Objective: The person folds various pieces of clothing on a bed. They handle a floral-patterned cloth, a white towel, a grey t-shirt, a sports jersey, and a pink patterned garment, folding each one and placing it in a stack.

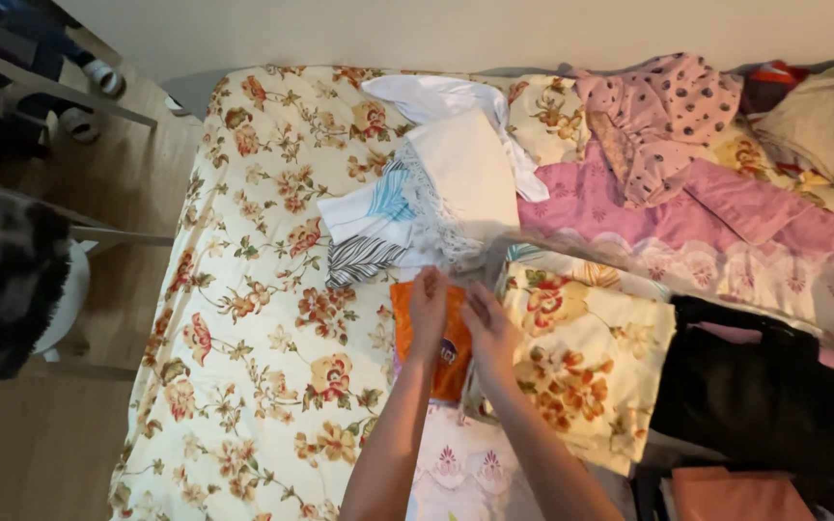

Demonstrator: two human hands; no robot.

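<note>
My left hand (427, 311) and my right hand (487, 331) meet over the middle of a bed covered by a floral sheet (253, 289). Both hands pinch a thin, nearly see-through piece of cloth (494, 253) that blurs as it stretches toward the upper right. Under the hands lies an orange cloth (448, 371). Just beyond them is a stack of white and striped cloths (417, 207). A folded floral cloth (591, 367) lies right of my right hand.
Pink garments (668, 183) and a dotted pink garment (678, 106) are heaped at the far right, next to a grey pillow (822, 116). A black garment (764, 396) lies at the right. A white chair (60, 289) stands on the wooden floor at left.
</note>
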